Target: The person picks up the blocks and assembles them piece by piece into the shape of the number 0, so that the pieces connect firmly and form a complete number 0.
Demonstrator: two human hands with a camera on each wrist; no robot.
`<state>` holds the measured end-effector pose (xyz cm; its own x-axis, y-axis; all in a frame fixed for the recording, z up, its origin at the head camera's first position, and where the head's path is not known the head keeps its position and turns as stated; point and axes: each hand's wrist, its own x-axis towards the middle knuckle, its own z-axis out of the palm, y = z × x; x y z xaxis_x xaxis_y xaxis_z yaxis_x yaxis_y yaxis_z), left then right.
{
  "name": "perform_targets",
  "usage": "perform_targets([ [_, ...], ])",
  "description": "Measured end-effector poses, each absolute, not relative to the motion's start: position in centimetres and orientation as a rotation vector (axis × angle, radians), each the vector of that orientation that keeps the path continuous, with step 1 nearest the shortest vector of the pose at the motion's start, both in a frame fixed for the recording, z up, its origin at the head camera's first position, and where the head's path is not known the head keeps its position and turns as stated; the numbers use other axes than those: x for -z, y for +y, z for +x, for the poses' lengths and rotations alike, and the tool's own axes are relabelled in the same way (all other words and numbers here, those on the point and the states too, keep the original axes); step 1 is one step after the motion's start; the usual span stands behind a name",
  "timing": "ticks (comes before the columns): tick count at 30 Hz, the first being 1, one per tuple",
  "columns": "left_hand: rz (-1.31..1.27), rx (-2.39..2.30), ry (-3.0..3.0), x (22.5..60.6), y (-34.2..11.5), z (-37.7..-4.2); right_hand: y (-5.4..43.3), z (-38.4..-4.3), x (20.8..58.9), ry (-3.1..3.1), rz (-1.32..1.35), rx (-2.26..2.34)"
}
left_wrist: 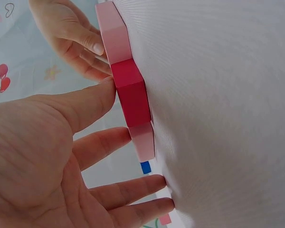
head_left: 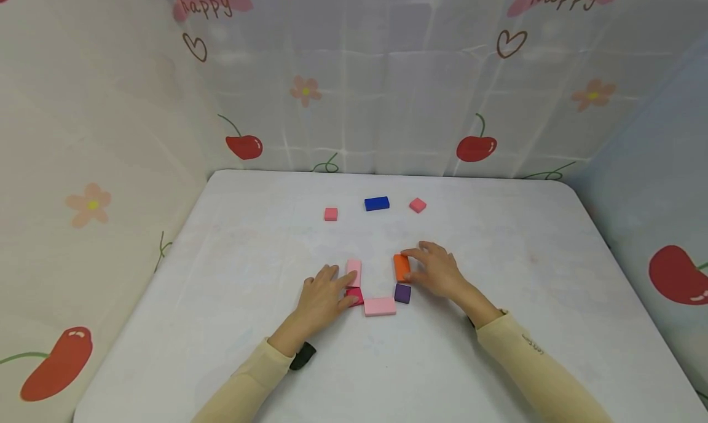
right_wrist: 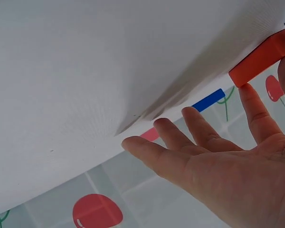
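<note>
On a white table [head_left: 276, 226], the left hand [head_left: 323, 300] and right hand [head_left: 440, 272] are spread. A light-pink oblong block [head_left: 354, 266], at left, is touched by the left forefinger; an orange oblong block [head_left: 401, 268], at right, is touched on its right side by thumb and forefinger. A boxy crimson block [head_left: 356, 292], just nearer than the pink one, is touched by the left thumb.

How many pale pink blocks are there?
2: one pale pink block touched by the left hand, beyond the red block; the other pale pink block just left of the purple block.
</note>
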<state>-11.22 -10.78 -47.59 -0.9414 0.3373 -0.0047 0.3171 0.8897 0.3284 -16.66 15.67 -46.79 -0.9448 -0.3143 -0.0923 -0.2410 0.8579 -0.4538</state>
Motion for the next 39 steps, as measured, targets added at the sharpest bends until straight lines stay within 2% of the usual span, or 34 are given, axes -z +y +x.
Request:
perform_targets([
  [30, 0.499, -0.501, 2.979, 47.5, -10.7, -11.2, 15.7, -15.8, 46.8, 2.854, -0.44, 0.717],
  [39, 0.5, -0.501, 2.981, 47.4, -10.8, -11.2, 14.6, -13.0, 46.4, 2.892, -0.468, 0.699],
])
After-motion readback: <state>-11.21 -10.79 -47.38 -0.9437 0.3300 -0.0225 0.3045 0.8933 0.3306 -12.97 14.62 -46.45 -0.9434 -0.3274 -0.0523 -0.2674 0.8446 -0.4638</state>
